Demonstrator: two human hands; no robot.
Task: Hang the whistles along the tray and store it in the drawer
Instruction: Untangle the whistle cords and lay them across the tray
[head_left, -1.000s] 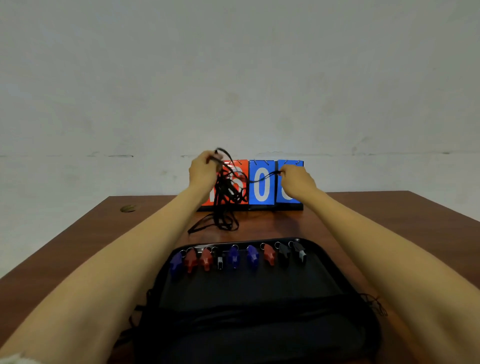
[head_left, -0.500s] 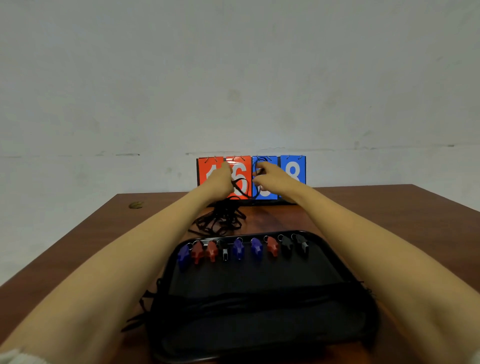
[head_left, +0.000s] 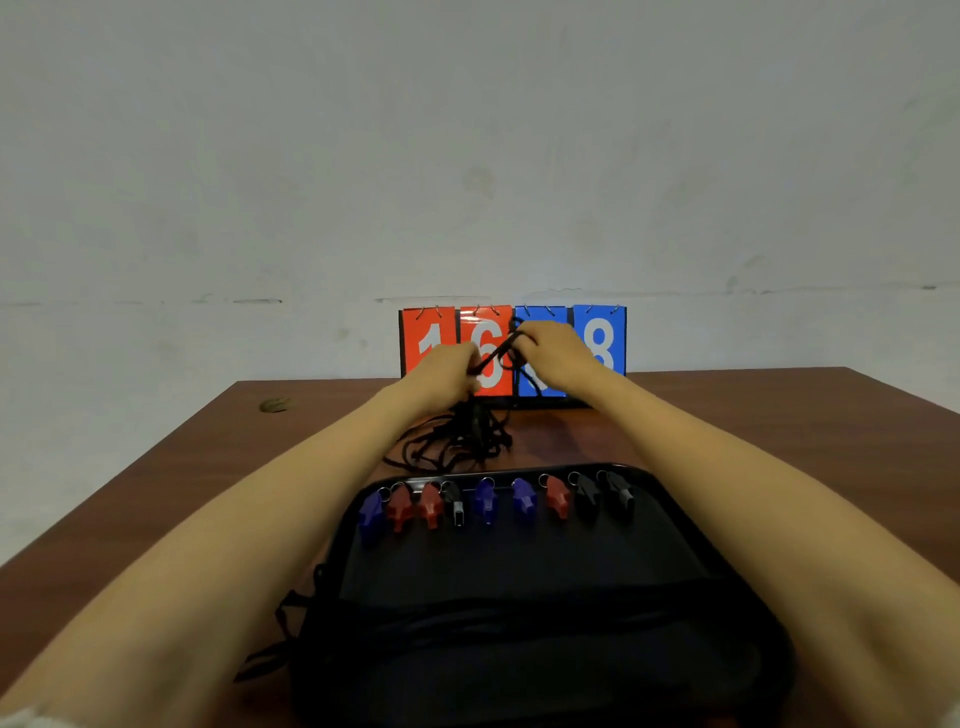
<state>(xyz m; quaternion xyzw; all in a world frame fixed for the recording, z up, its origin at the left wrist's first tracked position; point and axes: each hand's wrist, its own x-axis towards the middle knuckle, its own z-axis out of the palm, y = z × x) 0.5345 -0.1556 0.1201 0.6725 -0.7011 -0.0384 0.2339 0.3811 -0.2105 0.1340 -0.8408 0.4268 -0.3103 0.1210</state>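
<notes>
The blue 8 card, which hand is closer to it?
The right hand. It is just left of the blue 8 card, covering the blue card beside it. The left hand is farther left, in front of the red cards. Both pinch the black cord.

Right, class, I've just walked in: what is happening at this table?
A person works a black cord between both hands in front of a flip scoreboard: the left hand grips it, the right hand pinches a loop. More cords lie tangled on the table below. Nearer, nine whistles, blue, red and black, hang in a row along the far rim of a black tray. No drawer is in view.
</notes>
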